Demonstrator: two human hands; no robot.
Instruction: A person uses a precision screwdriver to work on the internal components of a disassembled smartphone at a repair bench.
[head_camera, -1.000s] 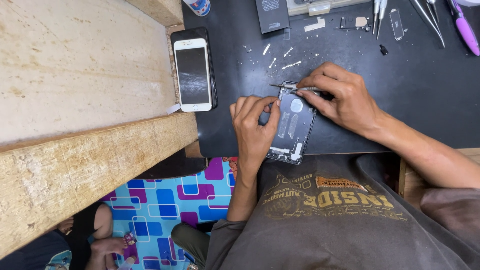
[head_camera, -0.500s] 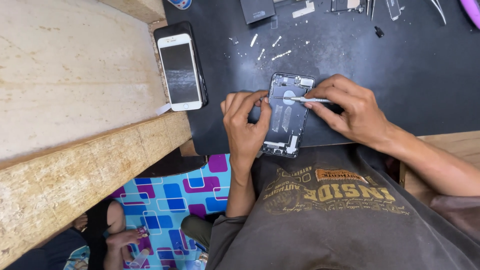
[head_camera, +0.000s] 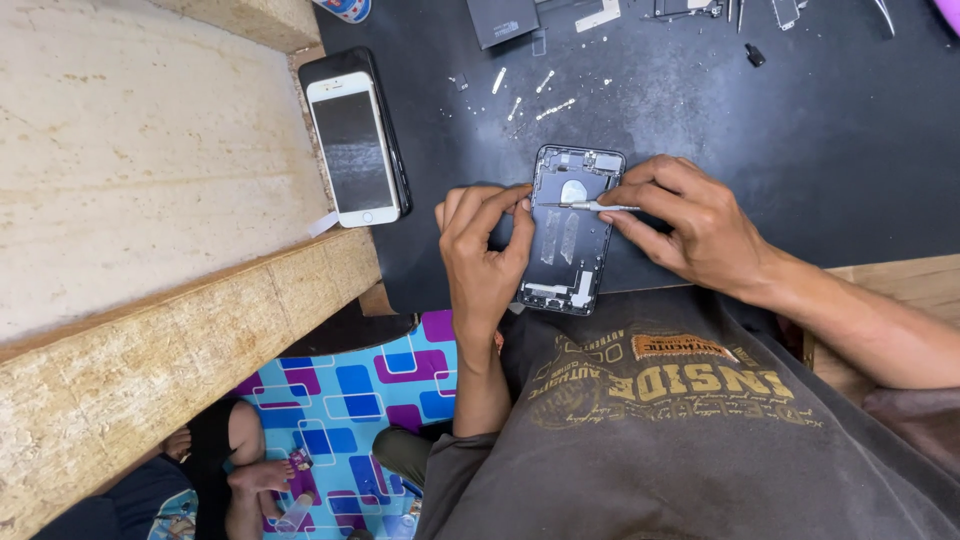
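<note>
An opened dark phone housing (head_camera: 572, 235) lies on the black work mat (head_camera: 800, 150) at its near edge. My left hand (head_camera: 485, 255) grips the housing's left side, fingers curled over its edge. My right hand (head_camera: 690, 225) pinches a thin silver tool (head_camera: 590, 206) that lies across the upper part of the housing, its tip pointing left. Inside the housing I see grey strips and a pale round patch.
A white-faced phone (head_camera: 352, 148) rests on a black phone (head_camera: 385, 120) at the mat's left edge. Several small screws and metal bits (head_camera: 540, 95) lie beyond the housing. More tools and parts line the mat's far edge. A pale wooden bench (head_camera: 140, 200) fills the left side.
The view has shifted, so everything sits lower and further right in frame. My right hand has drawn the tool to lie flat across the upper housing. The left hand keeps its grip.
</note>
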